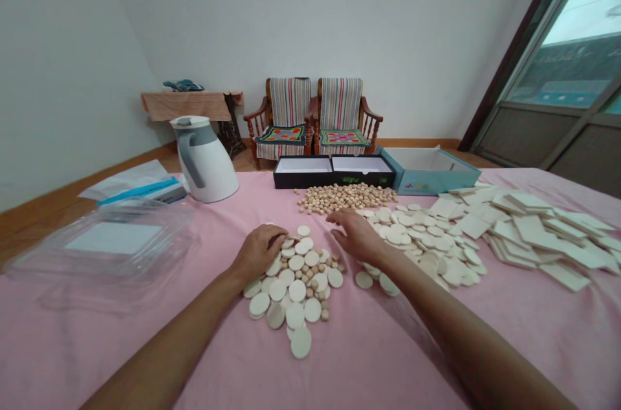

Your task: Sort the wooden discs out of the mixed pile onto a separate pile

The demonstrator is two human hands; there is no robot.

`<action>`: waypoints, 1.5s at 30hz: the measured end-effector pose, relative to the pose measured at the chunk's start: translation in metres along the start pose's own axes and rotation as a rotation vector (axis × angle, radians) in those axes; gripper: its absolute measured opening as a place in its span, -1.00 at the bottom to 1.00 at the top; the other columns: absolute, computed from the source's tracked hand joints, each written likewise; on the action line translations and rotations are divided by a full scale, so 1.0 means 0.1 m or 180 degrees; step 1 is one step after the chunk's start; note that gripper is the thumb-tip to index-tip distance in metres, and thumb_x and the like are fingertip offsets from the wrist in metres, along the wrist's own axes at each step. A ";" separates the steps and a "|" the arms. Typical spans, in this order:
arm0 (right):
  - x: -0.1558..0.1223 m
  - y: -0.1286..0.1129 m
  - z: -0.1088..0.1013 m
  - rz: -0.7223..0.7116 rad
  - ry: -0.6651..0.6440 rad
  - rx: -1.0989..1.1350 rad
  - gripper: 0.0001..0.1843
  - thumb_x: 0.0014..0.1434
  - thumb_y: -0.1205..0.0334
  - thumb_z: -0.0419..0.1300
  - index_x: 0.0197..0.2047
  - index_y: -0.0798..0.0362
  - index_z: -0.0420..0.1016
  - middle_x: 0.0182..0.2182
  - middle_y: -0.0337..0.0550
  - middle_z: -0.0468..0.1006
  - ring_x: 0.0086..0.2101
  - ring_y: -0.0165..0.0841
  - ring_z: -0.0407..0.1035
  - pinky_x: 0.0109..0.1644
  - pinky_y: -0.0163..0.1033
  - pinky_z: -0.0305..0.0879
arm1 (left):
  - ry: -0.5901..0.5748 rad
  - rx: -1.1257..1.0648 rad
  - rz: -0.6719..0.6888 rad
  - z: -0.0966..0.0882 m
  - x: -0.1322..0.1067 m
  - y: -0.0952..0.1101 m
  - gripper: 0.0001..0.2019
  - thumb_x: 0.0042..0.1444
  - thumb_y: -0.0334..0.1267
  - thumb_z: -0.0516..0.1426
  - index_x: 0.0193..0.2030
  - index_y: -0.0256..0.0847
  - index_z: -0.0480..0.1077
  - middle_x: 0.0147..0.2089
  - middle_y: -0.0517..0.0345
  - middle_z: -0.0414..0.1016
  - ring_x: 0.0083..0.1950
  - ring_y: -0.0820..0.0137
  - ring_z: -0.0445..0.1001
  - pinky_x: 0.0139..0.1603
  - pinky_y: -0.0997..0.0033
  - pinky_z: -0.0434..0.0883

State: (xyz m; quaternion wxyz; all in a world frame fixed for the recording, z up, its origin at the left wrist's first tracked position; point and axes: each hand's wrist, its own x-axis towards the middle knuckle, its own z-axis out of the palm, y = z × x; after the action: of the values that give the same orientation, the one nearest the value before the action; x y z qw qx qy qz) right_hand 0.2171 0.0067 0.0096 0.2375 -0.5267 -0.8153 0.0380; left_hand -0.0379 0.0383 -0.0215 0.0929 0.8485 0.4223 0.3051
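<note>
My left hand (261, 248) rests at the upper left edge of a mixed pile of pale round wooden discs (297, 291) and small wooden beads (308, 275). Its fingers curve over the discs, with a gap between thumb and forefinger and nothing visibly held. My right hand (358, 235) hovers to the right of this pile, fingers and thumb apart, holding nothing I can see. Just beyond it lies a heap of beads (339, 196). A larger heap of pale discs (427, 242) spreads to the right, partly behind my right forearm.
Thin square wooden pieces (538, 229) are heaped at far right. Behind stand a black divided box (334, 178) and a light-blue box (434, 178). A white jug (206, 161), a blue-and-white packet (143, 190) and a clear plastic container (107, 248) occupy the left of the pink cloth (233, 358).
</note>
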 end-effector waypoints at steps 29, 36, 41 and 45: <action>-0.40 0.53 -0.58 0.1684 0.0439 -0.1344 -0.72 0.04 0.33 0.09 -0.14 0.20 0.37 -0.21 0.12 0.40 -0.17 -0.17 0.27 -0.14 -0.18 0.15 | 0.0205 -0.0015 -0.0006 0.03 0.00 0.00 -0.80 0.15 -0.32 0.04 -0.23 -0.24 0.49 -0.20 0.04 0.57 -0.14 0.31 0.50 -0.04 0.26 0.41; -0.30 0.08 -0.33 0.0444 -0.0381 -0.0034 -0.77 0.04 0.45 0.07 -0.23 0.08 0.47 -0.32 -0.13 0.48 -0.30 -0.38 0.33 -0.23 -0.34 0.15 | 0.0225 -0.0028 -0.0004 0.03 -0.01 0.00 -0.82 0.14 -0.32 0.06 -0.24 -0.21 0.49 -0.21 0.06 0.57 -0.15 0.32 0.50 -0.06 0.29 0.41; -0.26 -0.28 -0.10 0.0327 -0.0823 -0.0022 -0.84 0.09 0.39 0.09 -0.33 0.07 0.51 -0.36 -0.11 0.51 -0.34 -0.38 0.34 -0.30 -0.34 0.12 | 0.0202 -0.0031 0.0011 0.04 -0.02 -0.02 -0.82 0.14 -0.32 0.05 -0.24 -0.20 0.49 -0.21 0.07 0.56 -0.14 0.32 0.49 -0.06 0.29 0.40; -0.25 -0.30 -0.02 0.0408 -0.0901 -0.0168 -0.79 0.05 0.46 0.05 -0.35 0.10 0.48 -0.35 -0.07 0.52 -0.34 -0.37 0.35 -0.32 -0.35 0.11 | 0.0185 -0.0054 0.0018 0.04 -0.02 -0.01 -0.83 0.14 -0.34 0.05 -0.25 -0.20 0.49 -0.21 0.06 0.56 -0.15 0.33 0.49 -0.07 0.30 0.40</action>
State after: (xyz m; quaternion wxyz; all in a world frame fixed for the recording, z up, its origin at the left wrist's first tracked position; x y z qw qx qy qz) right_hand 0.2006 -0.0287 0.0120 0.1035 -0.5731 -0.8060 0.1056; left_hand -0.0370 0.0380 -0.0255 0.0869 0.8396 0.4198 0.3336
